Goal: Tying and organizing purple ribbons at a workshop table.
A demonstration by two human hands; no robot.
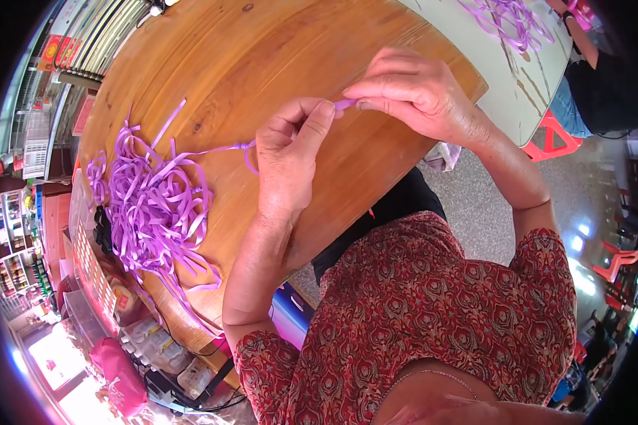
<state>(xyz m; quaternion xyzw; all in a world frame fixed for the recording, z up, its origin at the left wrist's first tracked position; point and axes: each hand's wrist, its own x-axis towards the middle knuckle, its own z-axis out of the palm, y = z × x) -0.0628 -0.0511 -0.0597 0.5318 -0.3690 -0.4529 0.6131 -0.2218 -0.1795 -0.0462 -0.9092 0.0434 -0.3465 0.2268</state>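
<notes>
Item: purple ribbon strand (345, 104), narrow and flat, held taut between both hands above the round wooden table (262, 49).

Left hand (288, 159): raised over the table's near half, thumb and forefinger pinched shut on the strand at its upper end. From under this hand the same strand ran leftward, thin and twisted, with a small loop just beside the palm, to the heap.

Right hand (418, 92): above the table's right edge, fingers curled and closed, fingertips nipping the strand's other end, nearly touching the left hand's fingertips.

Heap: pile of purple ribbon (156, 205), loose and tangled, lying on the table's left side, well apart from the hands; several ends trailed over the near rim, others stuck up toward the table's middle.

Wearer: red patterned blouse (432, 312), short sleeves, bare forearms.

Surroundings: a second, pale table (517, 92) adjoined the wooden one at upper right, bearing another purple ribbon tangle (507, 18). A red stool (551, 138) stood beneath it. Another person (602, 78) in dark clothing sat beyond, partly cut off. Grey floor (475, 205) below.
</notes>
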